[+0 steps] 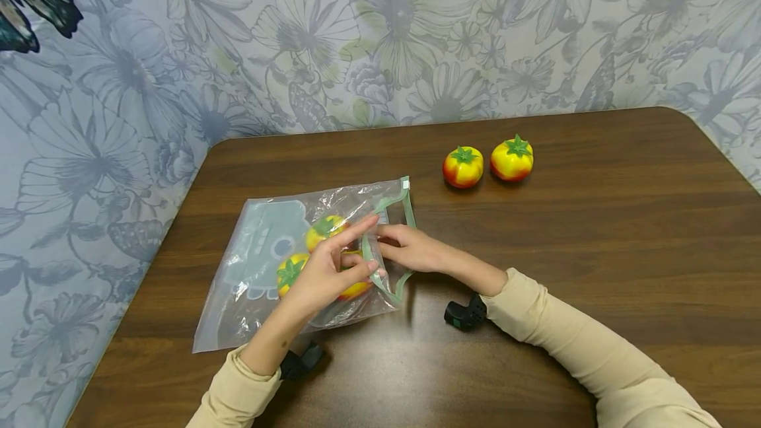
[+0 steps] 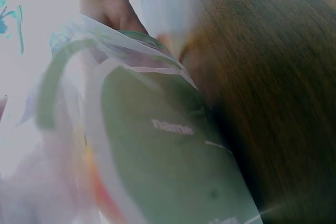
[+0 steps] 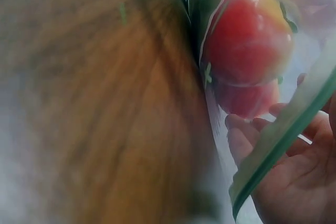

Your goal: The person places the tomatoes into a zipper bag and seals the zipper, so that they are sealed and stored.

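Note:
A clear zip bag point(image 1: 220, 316) with a pale green printed panel and green zip edge point(image 1: 408, 207) lies on the table. Inside it are several yellow-red tomatoes point(image 1: 291, 271) with green leafy tops. My left hand point(image 1: 326, 273) reaches over the bag and pinches its mouth edge between thumb and fingers, index finger extended. At the open mouth, my right hand point(image 1: 416, 249) has its fingers inside. The right wrist view shows those fingers loosely bent behind the green edge, close below a tomato point(image 3: 247, 40), not closed round it.
Two more yellow-red tomatoes, a left one point(image 1: 462, 167) and a right one point(image 1: 512, 158), stand on the brown wooden table point(image 1: 594, 216) beyond the right hand. Flowered wallpaper point(image 1: 404, 32) covers the wall behind the table's back edge.

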Motion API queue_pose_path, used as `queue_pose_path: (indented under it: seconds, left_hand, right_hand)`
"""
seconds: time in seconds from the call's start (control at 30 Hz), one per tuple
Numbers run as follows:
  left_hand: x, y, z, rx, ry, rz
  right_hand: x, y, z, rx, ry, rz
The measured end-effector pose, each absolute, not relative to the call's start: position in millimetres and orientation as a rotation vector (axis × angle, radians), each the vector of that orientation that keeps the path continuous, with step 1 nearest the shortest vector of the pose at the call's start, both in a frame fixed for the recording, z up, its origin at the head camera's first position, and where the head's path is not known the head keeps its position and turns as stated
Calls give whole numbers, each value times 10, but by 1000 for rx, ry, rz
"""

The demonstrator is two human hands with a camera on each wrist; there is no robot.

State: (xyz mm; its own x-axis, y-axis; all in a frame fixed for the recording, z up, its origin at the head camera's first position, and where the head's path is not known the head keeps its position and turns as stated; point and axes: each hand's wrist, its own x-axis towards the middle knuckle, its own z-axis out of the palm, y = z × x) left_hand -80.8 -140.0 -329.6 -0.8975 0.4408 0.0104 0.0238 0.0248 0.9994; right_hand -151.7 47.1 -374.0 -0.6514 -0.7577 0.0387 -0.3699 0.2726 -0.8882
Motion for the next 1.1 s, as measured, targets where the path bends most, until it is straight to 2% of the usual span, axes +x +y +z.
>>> queue_pose_path:
  seconds: [0.63, 1.1]
  left_hand:
    - [-825, -1396, -3291, 464, 2019, 1926]
    - [-818, -1385, -3293, 442, 2012, 1925]
  right_hand:
    - [-1544, 1001, -3682, -1005, 2155, -1403]
    - [-1721, 1615, -3516, -793, 2216, -1877]
